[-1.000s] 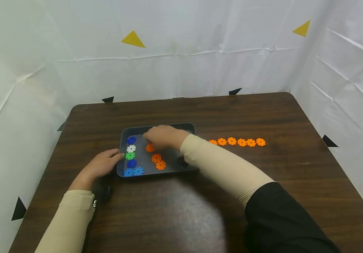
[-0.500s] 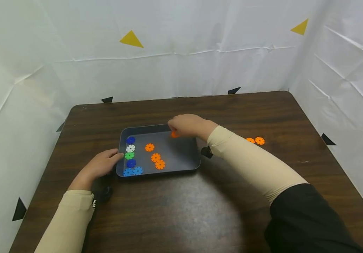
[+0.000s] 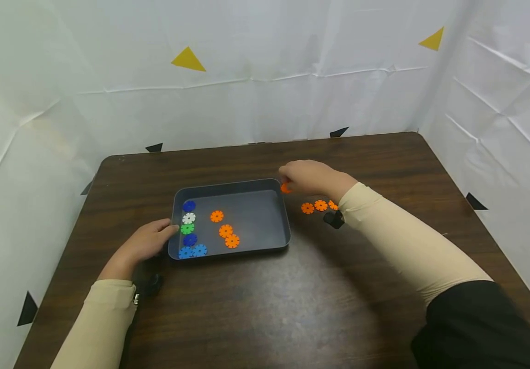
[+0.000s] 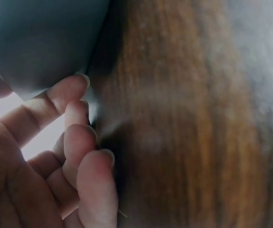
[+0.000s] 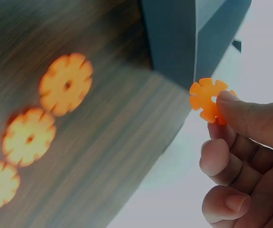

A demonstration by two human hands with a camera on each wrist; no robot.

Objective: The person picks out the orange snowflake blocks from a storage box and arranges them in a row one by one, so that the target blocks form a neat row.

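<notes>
**A:** Where is the disc you are carrying, relative to the row?

**B:** Your right hand (image 3: 312, 177) pinches one orange disc (image 3: 285, 188) between thumb and forefinger, the other fingers loosely curled beneath. In the head view it sits just right of centre, at the upper right corner of the grey tray (image 3: 246, 249). The row of orange discs (image 3: 313, 206) lies on the desk (image 3: 265, 307) just below and to the right of that hand, running off to the right under your sleeve.

**A:** And from the wrist?

**B:** In the right wrist view the held disc (image 5: 207, 100) is at the upper right, standing on edge in your fingertips (image 5: 250, 116), flat face to the camera. The laid discs (image 5: 66, 83) step down the left side of the frame, flat on the wood, apart from the held one, with the tray corner (image 5: 174, 42) between at the top.

**A:** So which hand is nearer the row?

**B:** The right, by far. Your left hand (image 3: 142, 245) is well apart, left of centre, holding nothing, its relaxed fingertips (image 4: 72, 85) touching the tray's left wall (image 4: 41, 42). Other orange, blue, white and green discs lie inside the tray
</notes>
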